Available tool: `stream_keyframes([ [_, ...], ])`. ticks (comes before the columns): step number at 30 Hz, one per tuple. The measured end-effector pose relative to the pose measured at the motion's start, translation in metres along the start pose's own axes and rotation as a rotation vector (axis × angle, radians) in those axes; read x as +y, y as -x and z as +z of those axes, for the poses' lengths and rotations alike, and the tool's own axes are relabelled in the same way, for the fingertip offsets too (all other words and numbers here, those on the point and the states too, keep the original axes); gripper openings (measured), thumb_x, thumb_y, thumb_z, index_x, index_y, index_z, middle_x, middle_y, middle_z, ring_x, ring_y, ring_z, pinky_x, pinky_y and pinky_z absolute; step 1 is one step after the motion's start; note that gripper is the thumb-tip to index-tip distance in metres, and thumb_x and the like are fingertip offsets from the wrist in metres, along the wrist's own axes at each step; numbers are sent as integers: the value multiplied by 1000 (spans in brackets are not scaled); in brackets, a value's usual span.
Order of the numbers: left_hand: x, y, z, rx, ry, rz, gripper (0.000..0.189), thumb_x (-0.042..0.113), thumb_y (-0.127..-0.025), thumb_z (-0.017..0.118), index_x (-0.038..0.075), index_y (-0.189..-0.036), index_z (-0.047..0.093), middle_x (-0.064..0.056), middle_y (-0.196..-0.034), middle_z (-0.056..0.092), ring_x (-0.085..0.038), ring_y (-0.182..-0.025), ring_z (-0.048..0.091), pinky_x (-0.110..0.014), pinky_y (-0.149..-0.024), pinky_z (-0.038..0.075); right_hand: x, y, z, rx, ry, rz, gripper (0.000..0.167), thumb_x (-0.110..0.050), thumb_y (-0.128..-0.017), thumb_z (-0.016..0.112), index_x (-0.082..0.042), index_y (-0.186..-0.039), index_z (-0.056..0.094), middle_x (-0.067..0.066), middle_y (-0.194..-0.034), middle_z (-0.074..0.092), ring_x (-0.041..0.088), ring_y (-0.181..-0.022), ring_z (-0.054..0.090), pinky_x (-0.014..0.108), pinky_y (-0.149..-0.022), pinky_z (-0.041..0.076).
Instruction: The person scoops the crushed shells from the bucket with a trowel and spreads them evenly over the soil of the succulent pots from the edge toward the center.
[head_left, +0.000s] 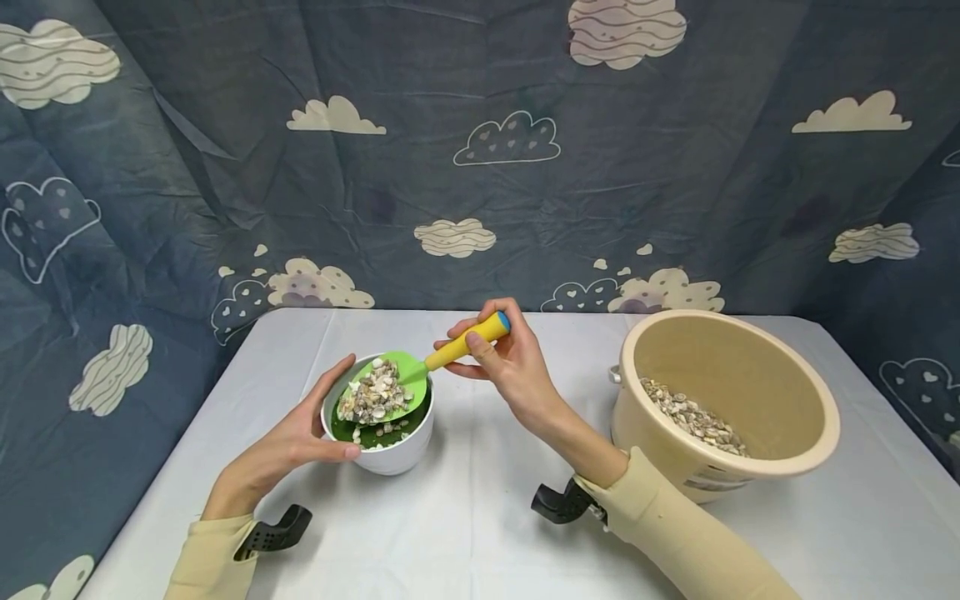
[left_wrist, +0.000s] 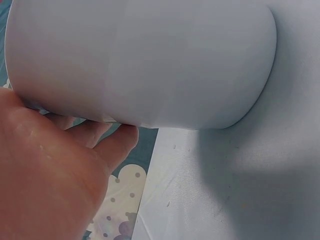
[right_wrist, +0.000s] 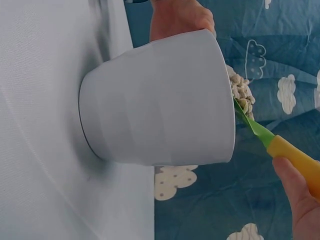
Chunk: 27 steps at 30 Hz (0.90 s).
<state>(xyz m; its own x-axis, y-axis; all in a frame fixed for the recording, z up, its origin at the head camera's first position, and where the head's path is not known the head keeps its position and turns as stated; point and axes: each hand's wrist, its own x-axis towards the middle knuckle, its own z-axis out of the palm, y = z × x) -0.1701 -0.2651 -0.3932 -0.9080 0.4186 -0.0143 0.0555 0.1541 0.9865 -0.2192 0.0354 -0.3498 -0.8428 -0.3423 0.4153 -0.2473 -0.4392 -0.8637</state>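
a white pot (head_left: 397,452) on the table (head_left: 480,542) is held between thumb and fingers of the left hand (head_left: 300,433); at its mouth, a scoop (head_left: 408,364) heaped with gravel (head_left: 377,393) is gripped by the right hand (head_left: 519,372). gravel could be spilled onto the table by hasty tilting.

Left sleeve (head_left: 213,562), between seven and eight o'clock in the head view: plain pale yellow. Right sleeve (head_left: 690,533), between four and five: matching. Left bracket (head_left: 279,533) and right bracket (head_left: 558,506), at the cuffs (head_left: 626,496): black, curved.
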Motion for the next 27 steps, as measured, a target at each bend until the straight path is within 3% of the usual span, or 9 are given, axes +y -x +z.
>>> stream_keyframes([
  [2, 0, 0, 0, -2, 2, 4, 109, 8, -77, 80, 29, -159, 11, -7, -162, 4, -34, -145, 6, -57, -111, 10, 0, 0, 0, -4, -5, -3, 16, 2, -101, 47, 2, -113, 36, 28, -112, 56, 44, -108, 62, 52, -82, 53],
  [5, -1, 0, 0, -4, 1, 5, 109, 8, -77, 80, 30, -159, 11, -7, -162, 4, -34, -145, 7, -58, -111, 11, 0, 1, 1, 0, -5, -4, 17, 2, -101, 47, 3, -113, 35, 33, -113, 54, 44, -108, 62, 52, -81, 53],
  [8, 0, 0, -1, -4, -8, 0, 108, 9, -77, 79, 30, -159, 11, -7, -162, 5, -34, -145, 9, -44, -111, 20, 1, 0, 1, 9, 0, -3, 17, 2, -101, 47, 4, -113, 34, 29, -112, 56, 45, -107, 62, 52, -81, 53],
  [12, 0, 0, -1, -8, -6, 1, 108, 9, -77, 80, 31, -158, 11, -7, -162, 5, -34, -145, 10, -21, -103, 29, 1, 1, 2, 26, 7, 4, 18, 1, -101, 48, 4, -113, 34, 23, -111, 58, 46, -107, 62, 52, -80, 53],
  [15, -1, 0, -1, -10, -2, 4, 108, 8, -77, 80, 31, -158, 12, -7, -162, 6, -34, -145, 11, -17, -100, 29, 2, 2, 2, 42, 12, 15, 18, 0, -102, 48, 3, -114, 35, 26, -113, 57, 45, -106, 63, 51, -80, 54],
  [18, 0, 0, -1, -4, -13, 4, 108, 9, -77, 80, 31, -158, 13, -7, -161, 9, -34, -144, 13, -25, -105, 28, 2, 2, 2, 61, 16, 26, 17, -2, -102, 48, 1, -114, 36, 28, -114, 56, 44, -105, 64, 50, -80, 54],
  [23, 0, -2, 0, 22, -49, 17, 109, 10, -75, 83, 30, -158, 16, -6, -160, 13, -33, -145, 13, -54, -111, 15, 0, 3, 3, 97, 24, 34, 17, -2, -101, 51, -1, -112, 38, 26, -111, 60, 43, -103, 65, 50, -79, 54],
  [27, 0, -2, 0, 45, -93, 21, 111, 11, -73, 85, 29, -158, 17, -6, -160, 13, -33, -144, 12, -62, -109, 11, -3, 3, 5, 90, 51, 15, 17, -1, -101, 50, 0, -113, 38, 25, -111, 60, 42, -103, 65, 49, -79, 54],
])
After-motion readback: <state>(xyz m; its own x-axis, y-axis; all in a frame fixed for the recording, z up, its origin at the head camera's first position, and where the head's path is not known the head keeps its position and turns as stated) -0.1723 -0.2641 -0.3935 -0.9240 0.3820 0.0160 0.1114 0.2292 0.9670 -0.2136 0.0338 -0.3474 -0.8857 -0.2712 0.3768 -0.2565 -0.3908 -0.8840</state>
